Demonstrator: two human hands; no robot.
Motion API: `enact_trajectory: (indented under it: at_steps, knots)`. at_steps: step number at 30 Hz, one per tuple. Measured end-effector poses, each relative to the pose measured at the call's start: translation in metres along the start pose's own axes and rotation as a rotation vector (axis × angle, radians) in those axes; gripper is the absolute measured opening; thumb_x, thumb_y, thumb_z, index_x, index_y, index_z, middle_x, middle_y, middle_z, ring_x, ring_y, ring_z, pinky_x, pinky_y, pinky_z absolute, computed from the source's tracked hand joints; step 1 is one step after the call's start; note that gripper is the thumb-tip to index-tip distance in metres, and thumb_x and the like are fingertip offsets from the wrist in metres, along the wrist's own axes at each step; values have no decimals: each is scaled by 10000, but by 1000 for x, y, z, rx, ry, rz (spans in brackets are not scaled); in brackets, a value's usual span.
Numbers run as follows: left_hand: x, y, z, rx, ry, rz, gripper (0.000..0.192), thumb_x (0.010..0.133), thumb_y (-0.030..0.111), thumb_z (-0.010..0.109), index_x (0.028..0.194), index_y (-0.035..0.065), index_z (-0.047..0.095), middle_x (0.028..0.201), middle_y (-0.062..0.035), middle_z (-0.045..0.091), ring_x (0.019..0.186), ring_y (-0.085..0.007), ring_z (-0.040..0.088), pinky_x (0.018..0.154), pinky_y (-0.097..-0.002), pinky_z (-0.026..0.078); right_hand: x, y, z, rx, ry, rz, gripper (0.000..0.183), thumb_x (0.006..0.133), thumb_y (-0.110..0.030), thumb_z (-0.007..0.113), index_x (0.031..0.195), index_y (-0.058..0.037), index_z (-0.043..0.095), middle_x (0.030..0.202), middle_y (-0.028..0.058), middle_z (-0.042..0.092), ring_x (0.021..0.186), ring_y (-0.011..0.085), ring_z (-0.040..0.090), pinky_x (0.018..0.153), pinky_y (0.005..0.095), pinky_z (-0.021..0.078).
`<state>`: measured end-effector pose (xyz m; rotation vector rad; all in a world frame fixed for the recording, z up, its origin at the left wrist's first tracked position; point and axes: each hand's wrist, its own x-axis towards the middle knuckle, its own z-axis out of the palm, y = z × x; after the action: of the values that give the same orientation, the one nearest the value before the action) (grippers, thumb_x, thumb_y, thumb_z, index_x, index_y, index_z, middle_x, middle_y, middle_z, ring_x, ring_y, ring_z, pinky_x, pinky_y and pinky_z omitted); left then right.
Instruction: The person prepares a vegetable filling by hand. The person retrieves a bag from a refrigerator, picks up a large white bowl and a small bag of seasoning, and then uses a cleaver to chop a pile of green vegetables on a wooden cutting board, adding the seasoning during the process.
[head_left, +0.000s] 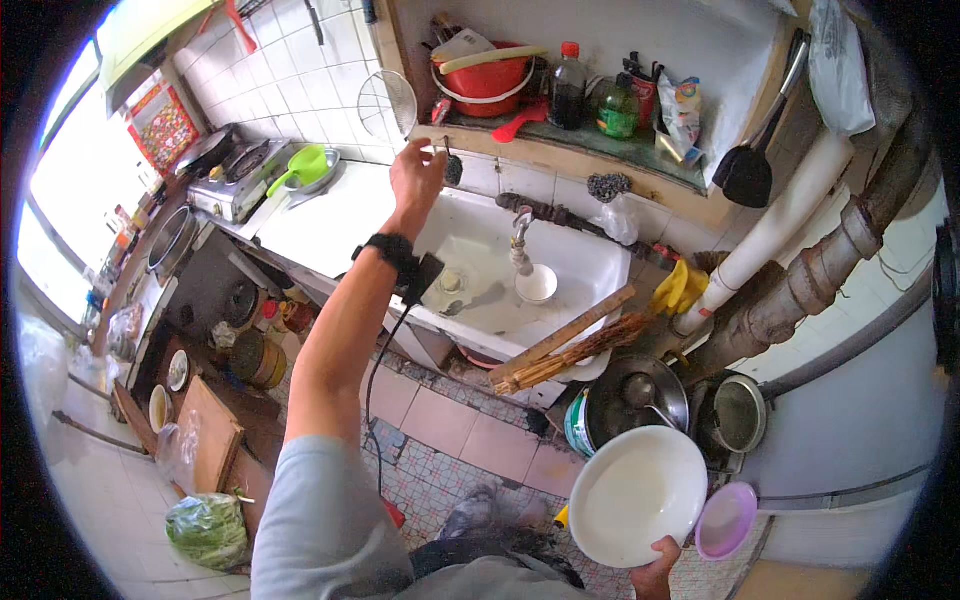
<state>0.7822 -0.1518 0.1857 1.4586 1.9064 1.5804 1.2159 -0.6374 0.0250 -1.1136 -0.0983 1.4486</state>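
Observation:
My left hand (418, 174) reaches up over the sink's back left corner, close to the tiled wall. Its fingers are near the handle end of a round wire skimmer (387, 105) that hangs there; whether they touch is not clear. A dark scrubber (453, 169) hangs just to its right. My right hand (657, 568) grips the lower rim of a large white basin (637, 495), tilted so that its inside faces me. In the white sink (480, 322), a small white bowl (535, 284) sits under the tap (519, 240).
A wooden stick (562, 334) and a twig brush (577, 352) lie across the sink's right corner. Right of it stand a dark wok (637, 397) and a metal pot (739, 412). A purple basin (726, 521) is at the lower right. A gas stove (240, 180) stands far left.

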Motion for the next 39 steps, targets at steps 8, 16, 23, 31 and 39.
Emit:
enact_trajectory:
  at_steps: [8, 16, 23, 31, 39]
  knots:
    - [99, -20, 71, 161, 256, 227, 396, 743, 224, 652, 1066, 30, 530, 917, -231, 632, 899, -413, 598, 784, -459, 467, -24, 6, -37, -1511, 53, -659, 223, 778, -126, 587, 909, -40, 429, 794, 101, 471, 747, 220, 458, 669, 378, 406]
    - [132, -26, 93, 238, 196, -7, 298, 786, 269, 571, 1004, 68, 548, 931, -211, 637, 912, -384, 610, 788, -447, 471, -35, 23, 36, -1453, 215, -1038, 222, 784, -133, 604, 850, -18, 426, 705, 141, 458, 620, 307, 439, 576, 401, 394]
    - [137, -57, 92, 127, 340, 155, 205, 789, 213, 541, 905, 44, 546, 806, -207, 623, 827, -393, 607, 731, -473, 449, -19, 34, 60, -1456, 198, -1099, 248, 735, -91, 639, 860, -24, 437, 720, 134, 478, 654, 268, 471, 596, 392, 412]
    - [98, -63, 91, -456, 247, 57, 130, 866, 135, 570, 841, 23, 510, 608, -65, 575, 489, -131, 568, 451, -272, 450, -21, 24, 60, -1510, 97, -844, 247, 725, -66, 566, 929, -42, 429, 949, 162, 493, 846, 282, 496, 768, 382, 415]
    - [34, -61, 56, -708, 98, 86, 137, 892, 112, 581, 874, 43, 464, 615, -43, 555, 488, -98, 503, 427, -223, 385, -11, 84, -29, -1437, 254, -1002, 427, 679, 32, 602, 1001, -61, 338, 981, 99, 400, 937, 232, 462, 871, 364, 381]
